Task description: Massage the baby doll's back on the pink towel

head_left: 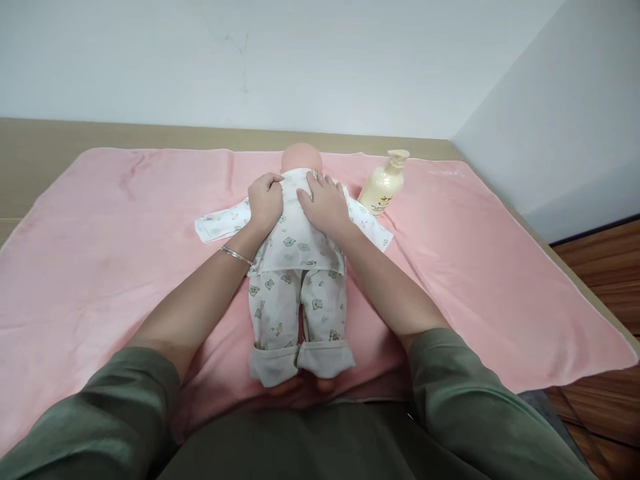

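Note:
A baby doll (302,159) lies stretched out in front of me, its head away from me and its feet toward me. It wears a white printed shirt (297,233) and matching trousers (320,307) with turned-up cuffs. My left hand (266,201) is closed at the shirt's left shoulder, its fingers curled on the cloth there. On the other shoulder my right hand (326,203) lies flat, fingers spread over the fabric. Both shirt sleeves stretch out sideways. Only the rounded top of the doll's head shows past the collar.
A pink blanket (125,260) covers most of the wooden table (45,143). Right of the doll, a cream pump bottle (383,187) leans tilted near the sleeve. A white wall (300,67) rises behind the table, and brown wooden panels (605,260) show at the right.

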`<state>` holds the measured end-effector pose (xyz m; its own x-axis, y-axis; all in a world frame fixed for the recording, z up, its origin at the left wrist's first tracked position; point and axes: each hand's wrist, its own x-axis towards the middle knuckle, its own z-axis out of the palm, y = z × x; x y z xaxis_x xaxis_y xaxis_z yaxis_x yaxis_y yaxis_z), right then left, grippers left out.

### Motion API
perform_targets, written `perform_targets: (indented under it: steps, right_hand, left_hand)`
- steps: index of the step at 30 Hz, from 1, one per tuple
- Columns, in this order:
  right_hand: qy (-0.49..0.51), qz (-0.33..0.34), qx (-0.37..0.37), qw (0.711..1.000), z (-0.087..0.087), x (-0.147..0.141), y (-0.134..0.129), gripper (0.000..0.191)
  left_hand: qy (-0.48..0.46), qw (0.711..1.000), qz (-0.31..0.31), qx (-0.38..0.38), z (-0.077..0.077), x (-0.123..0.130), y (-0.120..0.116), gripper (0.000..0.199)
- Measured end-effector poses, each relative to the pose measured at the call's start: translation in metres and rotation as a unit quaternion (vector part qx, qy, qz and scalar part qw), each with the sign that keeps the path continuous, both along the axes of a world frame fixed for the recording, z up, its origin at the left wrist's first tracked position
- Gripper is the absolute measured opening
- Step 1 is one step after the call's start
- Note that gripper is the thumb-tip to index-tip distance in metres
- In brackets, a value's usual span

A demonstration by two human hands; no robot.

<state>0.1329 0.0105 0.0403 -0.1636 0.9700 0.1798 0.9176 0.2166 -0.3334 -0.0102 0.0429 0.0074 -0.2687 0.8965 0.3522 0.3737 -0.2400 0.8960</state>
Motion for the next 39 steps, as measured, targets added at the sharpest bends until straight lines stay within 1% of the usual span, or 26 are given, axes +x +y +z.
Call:
perform_targets:
  steps: [2,4,5,6,8,9,10,12,14,16,17,18,19,21,23,25,27,28,31,32,34,36,39]
  right_hand:
    - [-0.03,-0.025,0.019,0.999,-0.004,-0.019,-0.022,0.064]
    - [-0.054,0.025,0.048,0.997,-0.007,-0.035,-0.041,0.063]
    - [-0.06,0.061,0.06,0.995,-0.008,-0.039,-0.045,0.062]
    - [-0.064,0.102,0.065,0.991,-0.007,-0.039,-0.044,0.06]
    - [-0.061,0.174,0.046,0.982,-0.003,-0.025,-0.029,0.057]
    - [-0.057,0.217,0.015,0.974,0.001,-0.014,-0.018,0.055]
    - [-0.045,0.233,-0.015,0.971,0.004,-0.002,-0.005,0.053]
    - [-0.011,0.18,-0.044,0.983,0.008,0.017,0.015,0.059]
    - [0.001,0.103,-0.045,0.994,0.008,0.02,0.019,0.067]
    - [-0.012,0.027,-0.019,0.999,0.005,0.008,0.004,0.068]
    - [-0.023,-0.007,0.004,1.0,0.003,-0.003,-0.009,0.066]
    - [-0.035,-0.022,0.02,0.999,0.001,-0.014,-0.024,0.066]
    - [-0.046,-0.014,0.027,0.998,-0.001,-0.025,-0.038,0.065]
    - [-0.071,0.027,0.037,0.996,-0.003,-0.042,-0.061,0.064]
    - [-0.087,0.075,0.043,0.992,-0.004,-0.047,-0.067,0.062]
    - [-0.084,0.107,0.032,0.99,-0.002,-0.041,-0.055,0.06]
    - [-0.058,0.108,0.003,0.992,-0.001,-0.028,-0.033,0.059]
    - [-0.039,0.094,-0.004,0.995,0.0,-0.021,-0.02,0.06]
    - [0.013,0.007,-0.028,1.0,-0.001,-0.004,0.006,0.07]
    - [0.025,-0.016,-0.036,0.999,-0.001,-0.001,0.01,0.073]
    - [0.038,-0.036,-0.044,0.998,-0.002,0.004,0.013,0.074]
    - [0.04,-0.032,-0.038,0.998,-0.001,0.008,0.012,0.07]
    - [0.036,-0.013,-0.034,0.999,0.003,0.013,0.01,0.063]
  left_hand:
    - [-0.009,1.0,-0.002,-0.006,-0.001,-0.001,0.0,0.023]
    - [-0.013,1.0,-0.006,-0.011,-0.002,-0.003,0.002,0.024]
    - [-0.016,1.0,-0.006,-0.012,-0.003,-0.004,0.003,0.025]
    - [-0.018,1.0,-0.006,-0.013,-0.004,-0.005,0.003,0.025]
    - [-0.019,1.0,-0.005,-0.01,-0.005,-0.007,0.004,0.026]
    - [-0.016,1.0,-0.006,-0.005,-0.005,-0.007,0.004,0.026]
    - [-0.012,1.0,-0.009,0.001,-0.005,-0.007,0.003,0.027]
    - [-0.002,1.0,-0.015,0.01,-0.005,-0.006,0.002,0.026]
    - [0.002,1.0,-0.017,0.009,-0.004,-0.005,0.001,0.026]
    - [-0.002,1.0,-0.014,0.002,-0.004,-0.004,0.001,0.026]
    - [-0.005,1.0,-0.011,-0.001,-0.004,-0.004,0.001,0.027]
    - [-0.008,1.0,-0.01,-0.003,-0.004,-0.005,0.001,0.027]
    - [-0.011,1.0,-0.008,-0.005,-0.004,-0.005,0.001,0.027]
    - [-0.013,1.0,-0.009,-0.008,-0.004,-0.006,0.001,0.028]
    - [-0.009,1.0,-0.012,-0.013,-0.004,-0.007,0.001,0.029]
    - [-0.002,1.0,-0.01,-0.015,-0.004,-0.008,0.002,0.029]
    - [0.02,1.0,-0.009,-0.012,-0.003,-0.008,0.002,0.028]
    - [0.037,0.999,-0.009,-0.011,-0.002,-0.008,0.002,0.027]
    - [0.109,0.994,-0.015,-0.025,0.004,-0.004,-0.002,0.026]
    - [0.141,0.989,-0.016,-0.031,0.006,-0.001,-0.006,0.025]
    - [0.21,0.977,-0.024,-0.029,0.01,0.006,-0.015,0.023]
    - [0.264,0.964,-0.042,-0.007,0.01,0.015,-0.024,0.027]
    - [0.282,0.957,-0.069,0.022,0.005,0.024,-0.032,0.042]
